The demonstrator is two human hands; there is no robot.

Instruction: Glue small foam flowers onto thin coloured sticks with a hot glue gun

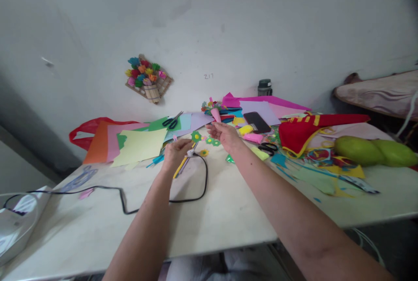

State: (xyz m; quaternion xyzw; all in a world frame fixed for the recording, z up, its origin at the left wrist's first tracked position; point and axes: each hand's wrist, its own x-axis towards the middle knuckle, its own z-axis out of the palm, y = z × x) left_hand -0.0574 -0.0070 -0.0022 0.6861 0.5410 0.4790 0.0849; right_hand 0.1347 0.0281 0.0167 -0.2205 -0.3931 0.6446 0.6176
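Note:
My left hand [176, 152] is closed in a pinch, with a small green paper flower with a yellow centre [196, 136] at its fingertips. My right hand [226, 135] reaches in from the right, fingers stretched to the left and slightly apart, and nothing shows in them. Small green-and-yellow flowers [213, 142] lie between the hands. Just below the left fingertips is a white device [190, 153] on a black cord [206, 176], partly covered by the hand. A yellow flower [204, 153] lies beside it. Behind the right hand stands a pink paper cone [215, 115] with colourful flowers.
Coloured paper sheets [140, 143] and scissors [173, 120] lie left. To the right are a phone [257, 122], black-handled scissors [268, 147], a red cloth [295, 135], green fruit [359, 150] and a cutter [361, 184]. A dark cup [264, 87] stands by the wall.

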